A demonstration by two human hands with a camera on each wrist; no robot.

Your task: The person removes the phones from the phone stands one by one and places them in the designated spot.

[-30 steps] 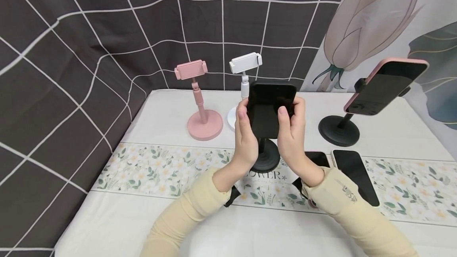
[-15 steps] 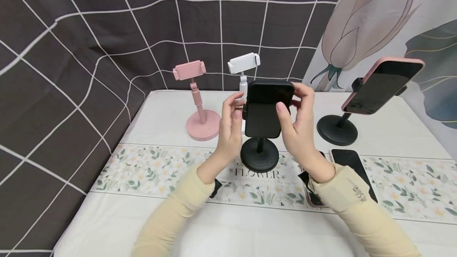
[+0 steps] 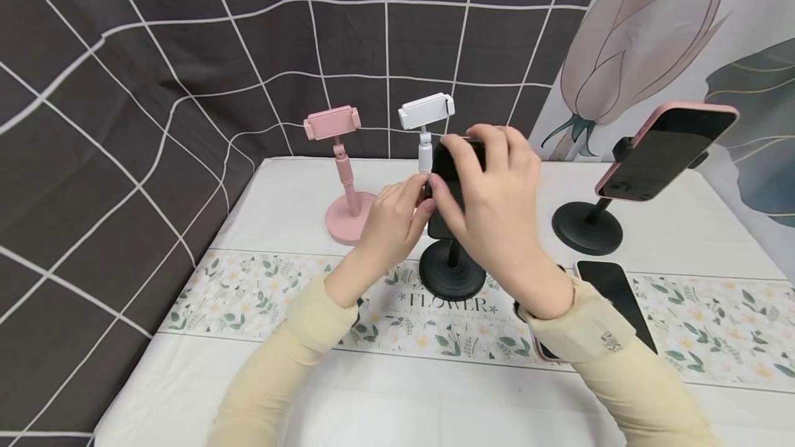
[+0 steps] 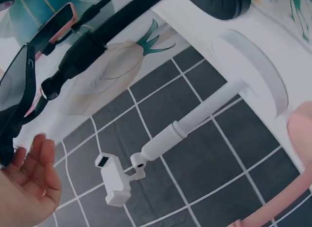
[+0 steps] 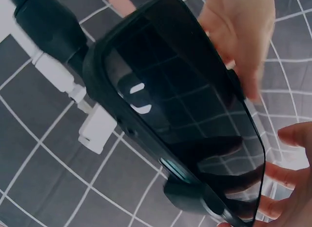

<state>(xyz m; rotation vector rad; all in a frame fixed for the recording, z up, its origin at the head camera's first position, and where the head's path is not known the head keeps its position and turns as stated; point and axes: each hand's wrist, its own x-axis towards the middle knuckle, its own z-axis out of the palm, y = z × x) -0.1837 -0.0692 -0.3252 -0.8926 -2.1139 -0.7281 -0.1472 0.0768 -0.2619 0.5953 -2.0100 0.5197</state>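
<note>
A black phone [image 3: 442,225] sits upright, tilted back, in the clamp of a black phone stand [image 3: 452,272]. My left hand [image 3: 391,218] is at the phone's left edge, thumb and curled fingers at the clamp's side grip [image 5: 236,83]. Reaching across the screen, my right hand [image 3: 502,205] covers much of the phone in the head view, its fingers loosely bent and spread. In the right wrist view its fingers [image 5: 280,178] are close to the phone's edge and reflect in the dark screen. Whether they touch the phone is unclear.
Behind stand a pink phone stand [image 3: 346,178] and a white phone stand [image 3: 426,112], both with bare holders. At right, another black stand [image 3: 586,227] carries a pink-edged phone [image 3: 669,154]. A phone [image 3: 617,299] lies on the floral strip, beside another partly under my right sleeve.
Both hands first held the phone's sides. My left hand backed off, then returned to the left edge; my right hand moved left across the screen. The phone stays in the stand.
</note>
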